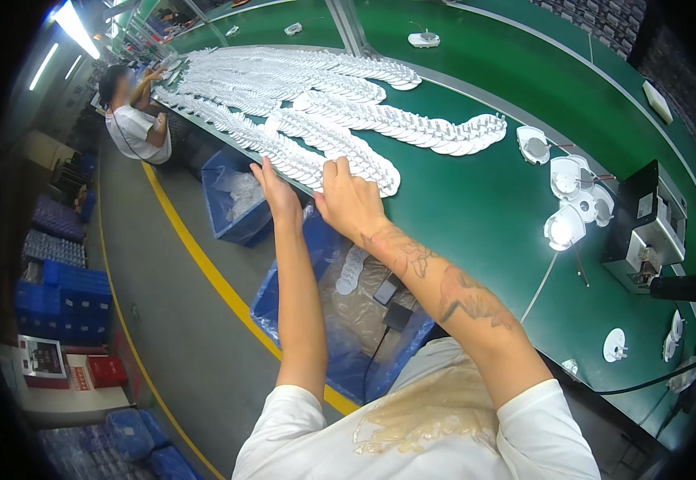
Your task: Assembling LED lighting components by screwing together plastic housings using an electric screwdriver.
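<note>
Long overlapping rows of white round plastic parts (348,152) with small raised pieces lie along the green workbench. Where the nearest row meets the bench's front edge, my left hand (279,197) rests with stretched fingers against the row's outer side. My right hand (350,197) lies at the near end of the same row, its fingers bent over the white parts and its thumb towards my left hand. Its fingertips partly cover the parts beneath them.
Beneath my arms stands a blue lined bin (340,352); another blue bin (236,200) is farther left. White parts with wires (568,224) sit by a black-and-silver machine (648,228) on the right. A seated person (140,132) works at the bench's far end.
</note>
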### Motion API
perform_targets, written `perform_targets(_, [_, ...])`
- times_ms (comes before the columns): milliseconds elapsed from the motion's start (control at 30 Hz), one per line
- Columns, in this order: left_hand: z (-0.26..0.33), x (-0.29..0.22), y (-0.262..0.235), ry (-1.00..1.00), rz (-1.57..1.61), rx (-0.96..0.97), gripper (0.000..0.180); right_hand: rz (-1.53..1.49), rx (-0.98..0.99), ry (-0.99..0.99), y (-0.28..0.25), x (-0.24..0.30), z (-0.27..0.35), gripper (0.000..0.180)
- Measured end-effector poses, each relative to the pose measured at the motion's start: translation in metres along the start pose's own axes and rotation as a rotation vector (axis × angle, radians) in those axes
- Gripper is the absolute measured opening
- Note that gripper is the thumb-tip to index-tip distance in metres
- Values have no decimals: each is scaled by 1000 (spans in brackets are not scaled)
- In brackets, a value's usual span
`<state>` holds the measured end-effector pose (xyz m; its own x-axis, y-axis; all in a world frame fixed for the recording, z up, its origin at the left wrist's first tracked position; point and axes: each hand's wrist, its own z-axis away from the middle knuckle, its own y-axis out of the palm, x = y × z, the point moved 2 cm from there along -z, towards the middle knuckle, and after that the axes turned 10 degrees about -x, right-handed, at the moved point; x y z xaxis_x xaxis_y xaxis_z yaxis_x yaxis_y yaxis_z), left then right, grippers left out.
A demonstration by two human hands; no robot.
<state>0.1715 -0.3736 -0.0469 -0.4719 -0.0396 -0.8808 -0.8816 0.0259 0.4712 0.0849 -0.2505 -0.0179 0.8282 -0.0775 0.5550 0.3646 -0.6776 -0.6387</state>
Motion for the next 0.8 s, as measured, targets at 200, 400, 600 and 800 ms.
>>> perform_targets(200, [-45, 17, -9, 93, -268, -128, 76, 103, -4, -25, 3, -6, -1, 24])
perform_targets(400, [-105, 9, -12, 158, -421, -264, 75, 114, 34, -30, -18, -14, 13, 27])
perform_targets(600, [-184, 3, -18, 148, -823, -305, 75, 111, 55, -35, -40, -21, 31, 29])
perform_targets(800, [-212, 12, -8, 71, -1232, -270, 105, 153, 91, -24, -57, -33, 44, 29])
